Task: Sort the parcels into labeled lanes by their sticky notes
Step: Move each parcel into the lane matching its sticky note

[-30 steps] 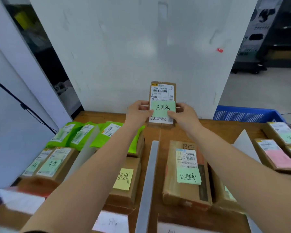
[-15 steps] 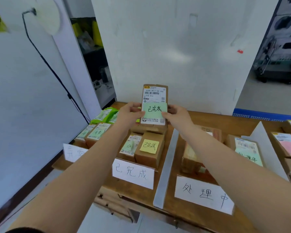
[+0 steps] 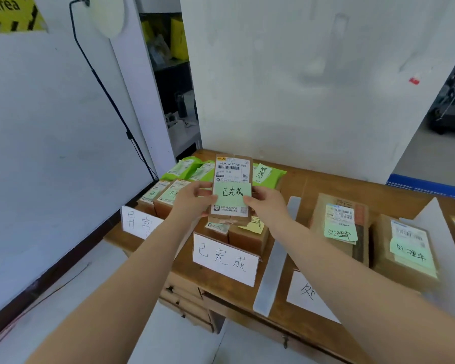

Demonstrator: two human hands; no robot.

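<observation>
Both hands hold a small cardboard parcel (image 3: 233, 169) upright above the table, its shipping label facing me. A green sticky note (image 3: 231, 193) with handwriting is stuck on its front. My left hand (image 3: 192, 198) grips the parcel's left edge and my right hand (image 3: 267, 203) grips the right edge. The parcel hangs over the lane behind the white sign reading 已完成 (image 3: 225, 260). In that lane lie a cardboard box with a yellow note (image 3: 250, 236) and green bags (image 3: 269, 174).
A sign reading 异常 (image 3: 139, 223) marks the left lane, with boxes (image 3: 163, 197) and green bags behind it. A white divider strip (image 3: 273, 261) separates the lane on the right, where boxes with green notes (image 3: 339, 227) lie. The wooden table's front edge (image 3: 247, 303) has drawers below.
The view has pulled back and turned left, so the lane signs now show. The parcel, still held in both hands, has come nearer and sits over the 已完成 lane.
</observation>
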